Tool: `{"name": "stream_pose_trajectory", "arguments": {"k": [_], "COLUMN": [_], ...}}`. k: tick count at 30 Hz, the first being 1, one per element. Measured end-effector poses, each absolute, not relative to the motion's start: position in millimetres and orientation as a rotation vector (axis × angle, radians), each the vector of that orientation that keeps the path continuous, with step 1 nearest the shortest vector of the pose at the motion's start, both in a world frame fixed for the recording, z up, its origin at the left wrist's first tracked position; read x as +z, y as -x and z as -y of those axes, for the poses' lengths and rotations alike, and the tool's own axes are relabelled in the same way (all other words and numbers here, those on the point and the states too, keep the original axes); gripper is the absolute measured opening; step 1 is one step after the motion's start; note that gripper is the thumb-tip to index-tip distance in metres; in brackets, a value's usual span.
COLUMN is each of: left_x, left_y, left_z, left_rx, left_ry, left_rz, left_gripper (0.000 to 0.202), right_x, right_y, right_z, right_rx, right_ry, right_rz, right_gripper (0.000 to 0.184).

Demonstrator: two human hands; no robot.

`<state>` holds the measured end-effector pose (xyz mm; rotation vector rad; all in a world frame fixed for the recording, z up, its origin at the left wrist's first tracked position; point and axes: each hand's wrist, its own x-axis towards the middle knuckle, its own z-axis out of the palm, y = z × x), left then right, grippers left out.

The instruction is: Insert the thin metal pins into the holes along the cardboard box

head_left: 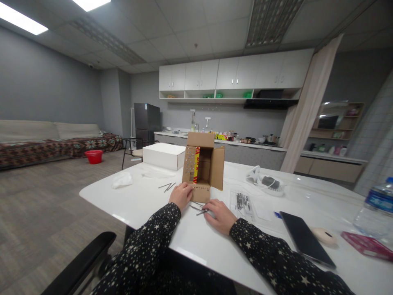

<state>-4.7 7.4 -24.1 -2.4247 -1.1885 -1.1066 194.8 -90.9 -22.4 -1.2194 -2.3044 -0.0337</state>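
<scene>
A small brown cardboard box (203, 166) lies on its side on the white table (147, 200), its flaps spread toward me and a yellow and red strip inside. My left hand (181, 195) rests by the box's lower left flap, fingers loosely curled. Just in front of the box my right hand (218, 214) lies over several thin metal rods (196, 208), its fingertips on them. More rods (167, 187) lie to the left of the box.
A white box (164, 155) and a crumpled white bag (122, 180) sit at the far left. A clear bag of small parts (243, 203), a white device (265, 182), a phone (307, 239), a pink case (367, 245) and a water bottle (376, 208) are at the right. A chair arm (81, 262) is at lower left.
</scene>
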Motion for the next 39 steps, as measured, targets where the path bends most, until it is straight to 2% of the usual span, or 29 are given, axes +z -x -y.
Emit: {"name": "stream_pose_trajectory", "arguments": {"k": [15,29,39], "left_x": [-20.7,-21.1,-13.9], "left_y": [-3.4,-3.8,-5.3], "left_z": [12.7,14.8,21.2], "left_rx": [-0.959,-0.909,-0.678], "left_ry": [2.747,2.845,2.880], "left_rz": [0.919,0.977,1.168], "left_gripper": [0.014,0.012,0.009], "right_x": [-20.3,-19.0,-24.5], "right_y": [-193.9,-193.2,-195.5], "right_z": [92.5,93.0,89.5], "right_rx": [-0.071,-0.052,-0.068], "right_ry": [1.232,1.241,1.212], "right_rz": [2.311,2.309,2.309], "right_gripper": [0.018,0.016,0.016]}}
